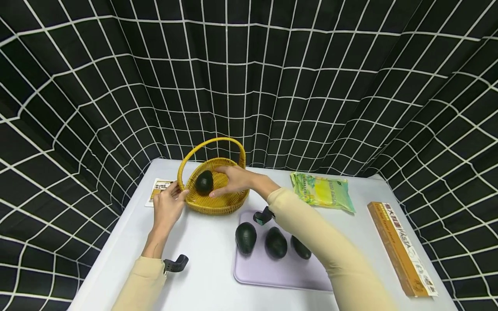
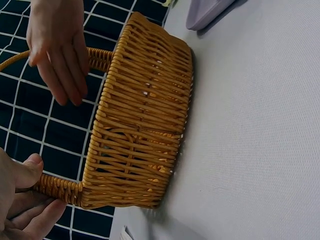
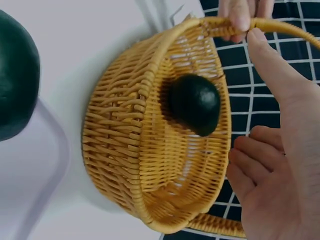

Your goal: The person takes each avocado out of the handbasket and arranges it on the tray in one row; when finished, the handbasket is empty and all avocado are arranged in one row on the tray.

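Observation:
A yellow wicker basket [image 1: 212,210] with a tall arched handle [image 1: 210,141] stands on the white table. One dark green avocado [image 1: 204,183] lies inside it, toward the left side. My left hand [image 1: 169,206] pinches the foot of the handle between thumb and fingers, as the left wrist view shows. Over the basket is my right hand [image 1: 236,179], its fingers extended and apart from the avocado, holding nothing. In the right wrist view the avocado [image 3: 196,104] rests against the woven wall, with the right hand [image 3: 280,165] beside the rim.
Three avocados [image 1: 276,242] sit on a lilac tray [image 1: 280,276] in front of the basket, one partly hidden by my right sleeve. Behind the tray lies a green-yellow packet [image 1: 323,191]. A long pasta box [image 1: 400,248] is at the right, a printed card [image 1: 158,190] at the left.

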Motion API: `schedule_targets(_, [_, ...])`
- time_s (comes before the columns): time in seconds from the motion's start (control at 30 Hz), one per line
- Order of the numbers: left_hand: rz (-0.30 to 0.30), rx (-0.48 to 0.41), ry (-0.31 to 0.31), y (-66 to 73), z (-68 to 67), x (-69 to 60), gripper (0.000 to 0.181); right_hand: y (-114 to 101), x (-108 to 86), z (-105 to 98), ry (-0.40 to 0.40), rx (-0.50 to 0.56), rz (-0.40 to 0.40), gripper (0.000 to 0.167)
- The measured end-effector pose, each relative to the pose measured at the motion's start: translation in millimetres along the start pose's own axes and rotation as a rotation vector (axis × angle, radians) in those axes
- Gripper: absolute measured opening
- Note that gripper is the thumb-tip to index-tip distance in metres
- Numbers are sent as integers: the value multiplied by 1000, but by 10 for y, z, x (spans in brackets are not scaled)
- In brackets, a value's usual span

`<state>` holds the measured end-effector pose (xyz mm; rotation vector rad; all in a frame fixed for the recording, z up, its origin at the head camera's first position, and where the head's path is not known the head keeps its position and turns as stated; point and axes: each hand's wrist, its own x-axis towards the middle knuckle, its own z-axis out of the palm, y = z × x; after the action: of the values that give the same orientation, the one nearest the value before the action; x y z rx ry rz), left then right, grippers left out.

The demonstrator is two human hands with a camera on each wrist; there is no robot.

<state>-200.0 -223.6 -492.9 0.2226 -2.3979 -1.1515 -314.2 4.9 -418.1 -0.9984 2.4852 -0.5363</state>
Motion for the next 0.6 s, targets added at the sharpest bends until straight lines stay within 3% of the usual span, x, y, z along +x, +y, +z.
schedule_targets(0.37, [-17, 0, -15, 10, 12, 15, 50, -29, 343, 163, -18, -24, 79, 108])
schedule_targets(0.6, [-15, 16, -19, 29, -6, 3, 50, -47, 486, 285, 22, -81, 53, 99])
